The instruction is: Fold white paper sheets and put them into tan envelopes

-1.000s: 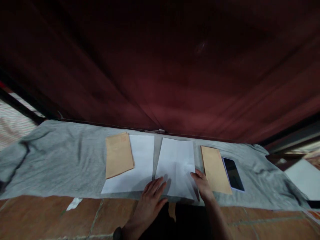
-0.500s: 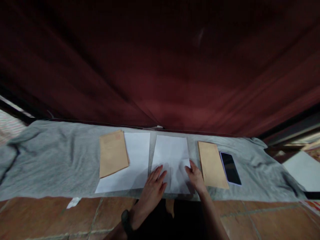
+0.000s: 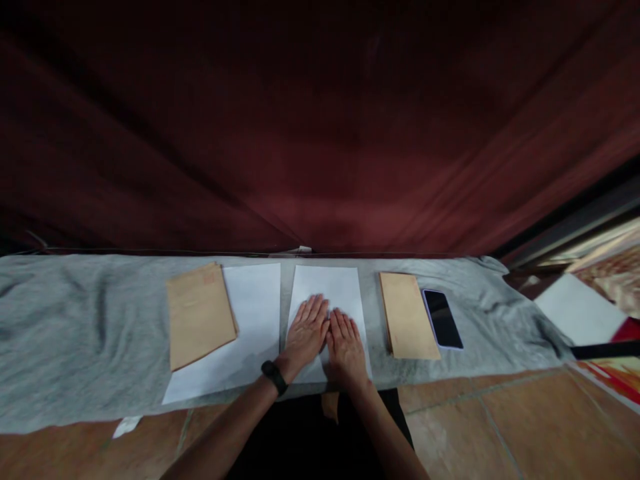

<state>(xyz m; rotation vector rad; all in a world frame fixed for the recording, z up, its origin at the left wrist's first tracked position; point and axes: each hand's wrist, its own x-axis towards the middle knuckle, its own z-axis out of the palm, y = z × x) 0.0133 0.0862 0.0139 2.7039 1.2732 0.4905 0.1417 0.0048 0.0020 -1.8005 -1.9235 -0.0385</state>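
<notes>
A white sheet of paper [image 3: 327, 280] lies in front of me on the grey cloth. My left hand [image 3: 309, 325] rests flat on it, fingers stretched out. Beside it, my right hand [image 3: 345, 343] also lies flat on the paper, its fingertips close to the left hand's. Neither hand grips anything. Left of this sheet is more white paper [image 3: 257, 320], partly covered by a stack of brown envelopes [image 3: 200, 317]. To the right of my hands is a narrower stack of brown envelopes [image 3: 407, 317].
A phone [image 3: 443, 319] with a purple edge lies right of the narrow envelopes. The grey cloth [image 3: 125, 333] covers a long surface before a dark red curtain [image 3: 320, 167]. A white scrap [image 3: 127, 426] is on the tiled floor [image 3: 450, 427].
My right hand has moved left from the sheet's right edge onto its middle, next to my left hand. The left hand has slid farther up the paper. The view has shifted slightly.
</notes>
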